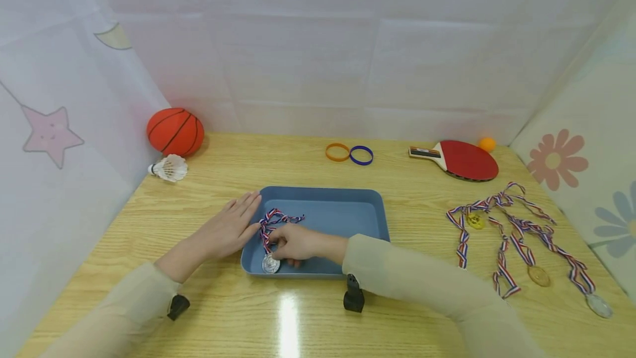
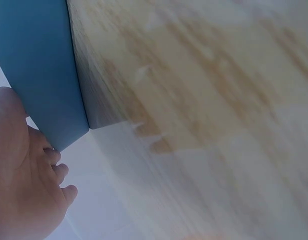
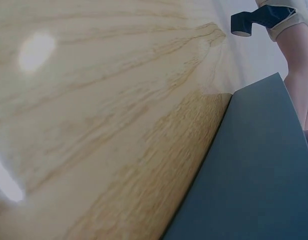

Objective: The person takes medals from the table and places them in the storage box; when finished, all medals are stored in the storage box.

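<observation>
A shallow blue-grey tray (image 1: 323, 194) lies on the wooden table, and its side wall (image 2: 41, 65) fills the upper left of the left wrist view. My left hand (image 1: 229, 230) rests against the tray's left rim with fingers nearly straight. Reaching inside the tray, my right hand (image 1: 303, 243) has curled fingers and pinches a silver medal (image 1: 270, 263) at its right edge. The medal lies near the front left corner. Its red, white and blue ribbon (image 1: 272, 219) is bunched behind it, partly covered by the right hand. In the right wrist view, the tray wall (image 3: 254, 160) hides that hand.
Several ribboned medals lie at the right, among them a gold medal (image 1: 539, 275) and a silver one (image 1: 599, 305). Along the back are a basketball (image 1: 175, 131), a shuttlecock (image 1: 170, 168), an orange wristband (image 1: 337, 159), a blue wristband (image 1: 361, 162), a red paddle (image 1: 467, 160) and an orange ball (image 1: 487, 144).
</observation>
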A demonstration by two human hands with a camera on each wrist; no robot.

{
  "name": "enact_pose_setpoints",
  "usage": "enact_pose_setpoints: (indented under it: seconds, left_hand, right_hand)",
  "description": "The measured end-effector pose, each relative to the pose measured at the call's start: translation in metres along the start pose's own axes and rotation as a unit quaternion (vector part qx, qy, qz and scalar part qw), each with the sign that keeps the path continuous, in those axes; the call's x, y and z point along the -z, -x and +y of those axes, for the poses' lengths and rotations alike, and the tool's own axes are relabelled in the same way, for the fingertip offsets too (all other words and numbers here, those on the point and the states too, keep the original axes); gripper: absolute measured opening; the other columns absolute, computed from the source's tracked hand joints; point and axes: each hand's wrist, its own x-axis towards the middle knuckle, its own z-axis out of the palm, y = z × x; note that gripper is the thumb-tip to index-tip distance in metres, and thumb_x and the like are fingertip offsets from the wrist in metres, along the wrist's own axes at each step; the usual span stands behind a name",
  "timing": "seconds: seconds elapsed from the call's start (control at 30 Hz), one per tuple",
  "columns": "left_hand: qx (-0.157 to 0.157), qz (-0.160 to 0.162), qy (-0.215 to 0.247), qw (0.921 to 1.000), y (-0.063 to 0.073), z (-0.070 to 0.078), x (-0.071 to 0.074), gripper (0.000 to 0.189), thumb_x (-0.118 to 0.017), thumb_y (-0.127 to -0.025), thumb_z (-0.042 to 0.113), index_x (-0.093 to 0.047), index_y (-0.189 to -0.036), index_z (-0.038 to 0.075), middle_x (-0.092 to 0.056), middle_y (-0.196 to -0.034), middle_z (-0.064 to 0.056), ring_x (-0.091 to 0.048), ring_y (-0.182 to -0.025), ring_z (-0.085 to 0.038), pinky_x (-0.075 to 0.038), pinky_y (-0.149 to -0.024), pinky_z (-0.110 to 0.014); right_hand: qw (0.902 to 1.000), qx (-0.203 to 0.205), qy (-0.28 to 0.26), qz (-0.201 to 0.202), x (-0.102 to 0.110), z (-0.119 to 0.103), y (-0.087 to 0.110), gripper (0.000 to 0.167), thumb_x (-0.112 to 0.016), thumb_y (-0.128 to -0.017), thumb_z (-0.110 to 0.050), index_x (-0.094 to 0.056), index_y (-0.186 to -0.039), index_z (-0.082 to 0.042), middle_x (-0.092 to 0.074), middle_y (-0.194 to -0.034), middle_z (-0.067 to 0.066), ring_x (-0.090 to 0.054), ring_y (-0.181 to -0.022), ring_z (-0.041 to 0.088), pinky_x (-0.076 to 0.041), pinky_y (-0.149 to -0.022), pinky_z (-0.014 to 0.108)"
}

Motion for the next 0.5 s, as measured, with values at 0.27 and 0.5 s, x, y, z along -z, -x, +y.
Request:
enact_pose_setpoints:
  seconds: [0.27, 0.5]
  left_hand:
    - [-0.001, 0.001, 0.0, 1.0, 0.0, -0.0008, -0.0005, 0.059, -0.039, -0.099, 0.028, -0.022, -0.142, -0.009, -0.019, -0.148, -0.022, -0.015, -0.135, -0.036, -0.016, -0.106, -0.051]
    - [-0.002, 0.005, -0.005, 1.0, -0.0003, -0.0017, -0.002, 0.059, -0.037, -0.099, 0.028, -0.022, -0.142, -0.009, -0.019, -0.147, -0.022, -0.016, -0.135, -0.036, -0.017, -0.106, -0.051]
  right_hand:
    - [0.9999, -0.007, -0.01, 0.009, -0.0045, -0.0056, -0.0043, 0.03, -0.064, -0.085, 0.0, -0.056, -0.114, 0.002, -0.062, -0.064, 0.008, -0.052, -0.043, 0.015, -0.049, -0.042, 0.029]
    - [0.999, -0.011, -0.044, 0.003, -0.0049, -0.0054, -0.0048, 0.01, -0.063, -0.085, 0.0, -0.06, -0.095, -0.001, -0.062, -0.065, 0.01, -0.054, -0.045, 0.015, -0.05, -0.044, 0.03]
